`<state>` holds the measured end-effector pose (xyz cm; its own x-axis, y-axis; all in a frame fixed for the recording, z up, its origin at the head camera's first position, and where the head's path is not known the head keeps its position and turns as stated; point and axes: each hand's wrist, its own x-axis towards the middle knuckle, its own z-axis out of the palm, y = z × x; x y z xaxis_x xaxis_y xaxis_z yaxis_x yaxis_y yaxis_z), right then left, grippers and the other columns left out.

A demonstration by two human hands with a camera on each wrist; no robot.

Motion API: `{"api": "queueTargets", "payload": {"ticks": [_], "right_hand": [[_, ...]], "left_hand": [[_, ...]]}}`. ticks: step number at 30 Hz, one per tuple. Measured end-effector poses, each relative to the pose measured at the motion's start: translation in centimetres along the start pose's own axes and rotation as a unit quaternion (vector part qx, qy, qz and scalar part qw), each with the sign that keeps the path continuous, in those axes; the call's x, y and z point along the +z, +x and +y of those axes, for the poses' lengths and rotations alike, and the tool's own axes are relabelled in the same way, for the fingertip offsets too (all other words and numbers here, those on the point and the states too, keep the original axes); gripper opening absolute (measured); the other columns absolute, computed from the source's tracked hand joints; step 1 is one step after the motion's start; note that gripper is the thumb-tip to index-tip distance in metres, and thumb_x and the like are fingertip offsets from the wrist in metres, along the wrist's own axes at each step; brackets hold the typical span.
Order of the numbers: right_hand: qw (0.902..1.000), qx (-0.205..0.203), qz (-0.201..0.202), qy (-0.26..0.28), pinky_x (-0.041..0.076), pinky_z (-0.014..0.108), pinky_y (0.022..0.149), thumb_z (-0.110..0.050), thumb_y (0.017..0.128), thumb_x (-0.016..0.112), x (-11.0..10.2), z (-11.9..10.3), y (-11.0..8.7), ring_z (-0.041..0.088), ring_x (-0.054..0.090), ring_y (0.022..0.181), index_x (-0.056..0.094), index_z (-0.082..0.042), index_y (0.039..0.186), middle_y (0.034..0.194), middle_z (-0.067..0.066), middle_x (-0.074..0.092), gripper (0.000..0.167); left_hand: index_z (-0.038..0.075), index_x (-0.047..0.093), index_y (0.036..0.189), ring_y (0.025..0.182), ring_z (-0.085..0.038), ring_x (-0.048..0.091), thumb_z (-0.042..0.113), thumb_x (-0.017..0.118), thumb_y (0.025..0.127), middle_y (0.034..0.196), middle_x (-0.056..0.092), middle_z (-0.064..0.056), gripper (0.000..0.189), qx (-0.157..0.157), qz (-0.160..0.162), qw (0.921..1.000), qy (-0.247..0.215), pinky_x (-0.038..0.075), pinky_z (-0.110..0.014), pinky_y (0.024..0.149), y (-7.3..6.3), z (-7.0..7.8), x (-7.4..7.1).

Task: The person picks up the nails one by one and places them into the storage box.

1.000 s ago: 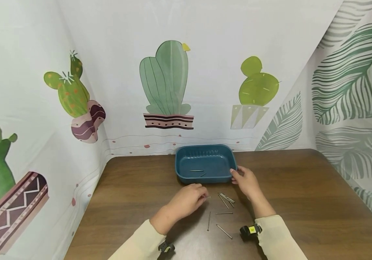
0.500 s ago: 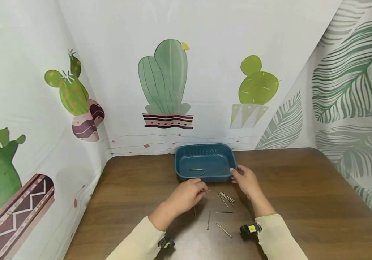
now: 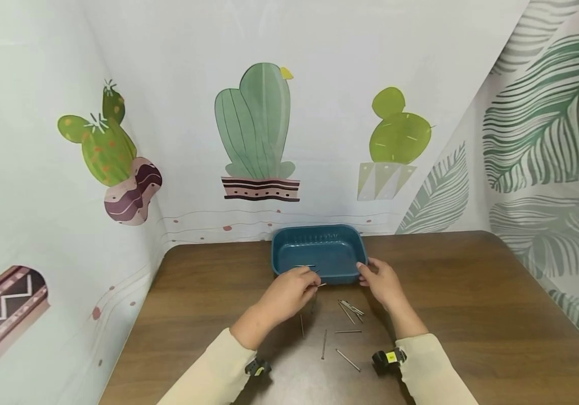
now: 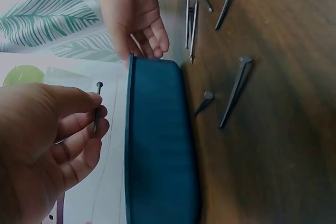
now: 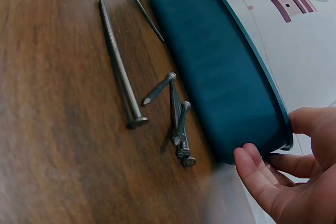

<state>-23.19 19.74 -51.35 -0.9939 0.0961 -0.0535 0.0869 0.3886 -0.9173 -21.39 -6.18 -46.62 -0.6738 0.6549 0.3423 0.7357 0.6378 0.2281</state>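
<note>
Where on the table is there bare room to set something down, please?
One broad bare patch lies between the right hand and the right edge of the table; another lies between the left hand and the left edge. It is crowded in front of the blue tray, where loose nails lie scattered, several bunched together.

– What is gripped by the right hand (image 5: 315, 182)?
– A rounded teal plastic tray (image 5: 220, 72), at its corner.
– And on the brown wooden bench (image 5: 63, 129)?
– Slim grey metal nails (image 5: 119, 69) are strewn beside the tray, some heaped together.
</note>
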Motion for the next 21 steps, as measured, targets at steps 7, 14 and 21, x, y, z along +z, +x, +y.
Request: {"api": "queueTargets", "payload": {"ticks": [7, 14, 21], "right_hand": [[1.0000, -0.002, 0.001, 0.004, 0.062, 0.036, 0.081, -0.020, 0.103, 0.057, 0.1, 0.2, 0.1, 0.038, 0.072, 0.095, 0.046, 0.016, 0.140, 0.120, 0.036, 0.063, 0.053], [1.0000, 0.001, 0.000, -0.001, 0.061, 0.040, 0.084, -0.020, 0.104, 0.057, 0.0, 0.1, 0.0, 0.039, 0.072, 0.098, 0.045, 0.016, 0.141, 0.123, 0.036, 0.062, 0.054], [1.0000, 0.000, 0.001, 0.000, 0.061, 0.040, 0.083, -0.022, 0.103, 0.058, 0.0, 0.0, -0.1, 0.038, 0.072, 0.096, 0.046, 0.016, 0.141, 0.120, 0.036, 0.064, 0.054]], "left_hand": [[0.013, 0.073, 0.100, 0.090, -0.010, 0.065, 0.014, 0.068, 0.096, 0.094, 0.069, 0.005, 0.006, -0.010, 0.014, 0.9999, 0.002, 0.056, -0.025, 0.083, 0.8, -0.5, -0.7], [0.014, 0.073, 0.102, 0.093, -0.009, 0.065, 0.016, 0.066, 0.098, 0.097, 0.069, 0.004, 0.008, -0.018, 0.012, 0.9998, 0.003, 0.055, -0.025, 0.084, 2.0, -1.0, -1.4], [0.013, 0.074, 0.104, 0.094, -0.011, 0.066, 0.015, 0.067, 0.098, 0.099, 0.071, 0.003, 0.009, -0.026, 0.014, 0.9995, 0.003, 0.056, -0.027, 0.087, 2.8, -1.7, -1.6]]}}
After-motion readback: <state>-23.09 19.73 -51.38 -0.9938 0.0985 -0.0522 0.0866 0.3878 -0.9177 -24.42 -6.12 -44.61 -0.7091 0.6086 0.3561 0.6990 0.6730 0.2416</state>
